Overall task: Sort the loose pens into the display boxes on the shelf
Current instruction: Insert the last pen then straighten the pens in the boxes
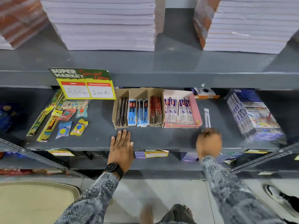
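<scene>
A brown cardboard display box (139,92) on the grey shelf (161,138) holds dark, blue-white and red packed pens in its compartments. To its right stands a pink-walled box (196,109) filled with white-blue pen packs. One loose white pen pack (207,117) lies on the shelf right of the pink box. My left hand (122,146) rests flat on the shelf in front of the brown box, fingers together, holding nothing. My right hand (208,143) is blurred, just below the loose pack; its fingers are curled and I cannot see whether they touch it.
A yellow price card (85,89) hangs from the upper shelf edge. Packed erasers and pencils (64,117) lie at the left. A wrapped blue carton (252,117) stands at the right. Paper stacks (105,25) fill the shelf above. Slanted metal braces flank both sides.
</scene>
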`<action>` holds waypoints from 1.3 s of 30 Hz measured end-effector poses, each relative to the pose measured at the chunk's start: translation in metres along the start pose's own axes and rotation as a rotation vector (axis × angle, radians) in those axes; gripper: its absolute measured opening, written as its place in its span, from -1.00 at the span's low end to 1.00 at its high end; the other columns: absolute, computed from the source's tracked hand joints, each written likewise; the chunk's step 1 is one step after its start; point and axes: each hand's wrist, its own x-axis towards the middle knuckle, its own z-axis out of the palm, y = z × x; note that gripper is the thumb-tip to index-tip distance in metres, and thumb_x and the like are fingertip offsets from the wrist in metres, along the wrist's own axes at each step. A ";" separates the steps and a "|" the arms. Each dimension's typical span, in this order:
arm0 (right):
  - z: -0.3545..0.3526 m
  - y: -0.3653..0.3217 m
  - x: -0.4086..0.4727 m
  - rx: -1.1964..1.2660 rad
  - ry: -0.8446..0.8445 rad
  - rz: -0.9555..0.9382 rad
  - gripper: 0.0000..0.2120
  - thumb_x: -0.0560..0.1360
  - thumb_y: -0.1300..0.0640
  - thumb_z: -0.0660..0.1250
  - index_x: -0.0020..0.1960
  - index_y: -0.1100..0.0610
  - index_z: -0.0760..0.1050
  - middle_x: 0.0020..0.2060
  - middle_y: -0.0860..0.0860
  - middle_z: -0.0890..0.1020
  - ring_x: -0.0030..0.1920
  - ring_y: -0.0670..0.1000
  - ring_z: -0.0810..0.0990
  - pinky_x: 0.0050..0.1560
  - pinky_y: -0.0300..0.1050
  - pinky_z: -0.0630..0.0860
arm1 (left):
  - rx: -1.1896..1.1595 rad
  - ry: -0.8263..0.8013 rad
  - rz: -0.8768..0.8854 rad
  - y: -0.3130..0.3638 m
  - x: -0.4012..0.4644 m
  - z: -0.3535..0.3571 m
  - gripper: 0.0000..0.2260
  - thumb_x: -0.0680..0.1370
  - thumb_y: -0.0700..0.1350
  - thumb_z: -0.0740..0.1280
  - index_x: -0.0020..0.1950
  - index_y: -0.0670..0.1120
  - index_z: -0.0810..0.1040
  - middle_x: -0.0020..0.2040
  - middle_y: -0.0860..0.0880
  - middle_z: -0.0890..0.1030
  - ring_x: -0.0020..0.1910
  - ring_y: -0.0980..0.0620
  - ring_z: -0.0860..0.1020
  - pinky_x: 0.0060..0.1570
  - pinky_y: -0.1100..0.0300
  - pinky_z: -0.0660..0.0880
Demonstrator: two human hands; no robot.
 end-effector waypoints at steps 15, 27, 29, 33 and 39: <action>-0.027 -0.014 0.033 -0.088 -0.123 0.141 -0.72 0.48 0.18 0.31 0.12 0.25 0.64 0.09 0.31 0.67 0.12 0.36 0.62 0.12 0.14 0.54 | -0.004 -0.011 0.033 -0.004 -0.001 -0.002 -0.37 0.59 0.12 -0.24 0.58 -0.15 0.13 0.61 -0.09 0.11 0.59 -0.05 -0.03 0.54 -0.06 -0.15; -0.025 -0.083 -0.025 0.351 -1.065 -0.300 -0.91 0.57 0.21 0.42 -0.08 0.12 0.70 -0.31 0.05 0.73 -0.55 -0.10 0.45 -0.54 -0.34 0.34 | -1.331 -0.196 -0.461 0.035 0.008 -0.076 -0.61 0.61 0.23 0.16 0.07 -0.04 0.59 -0.01 -0.21 0.72 -0.05 -0.17 0.71 0.01 -0.07 0.62; -0.016 -0.083 -0.032 0.314 -1.058 -0.332 -0.88 0.59 0.20 0.40 -0.09 0.09 0.69 -0.28 0.05 0.74 -0.53 -0.11 0.45 -0.52 -0.36 0.34 | -1.377 -0.246 -0.432 0.036 0.008 -0.082 -0.64 0.60 0.14 0.25 0.11 -0.15 0.58 -0.04 -0.25 0.72 -0.10 -0.20 0.71 -0.12 -0.01 0.65; -0.009 -0.079 -0.038 0.264 -1.087 -0.340 -0.91 0.59 0.19 0.40 -0.05 0.10 0.67 -0.26 0.05 0.76 -0.47 -0.07 0.52 -0.53 -0.25 0.35 | -1.401 -0.160 -0.434 0.027 0.006 -0.079 -0.72 0.52 -0.07 0.44 0.09 -0.26 0.62 -0.05 -0.26 0.72 -0.17 -0.14 0.71 -0.20 0.09 0.66; -0.014 -0.074 -0.036 0.079 -1.028 -0.470 -0.90 0.46 0.19 0.55 -0.14 0.00 0.71 -0.23 -0.07 0.73 -0.20 -0.05 0.64 -0.15 -0.24 0.57 | -1.393 -0.134 -0.445 0.026 0.010 -0.075 -0.74 0.52 -0.08 0.45 0.10 -0.23 0.63 -0.07 -0.23 0.73 -0.09 -0.17 0.71 -0.11 0.03 0.66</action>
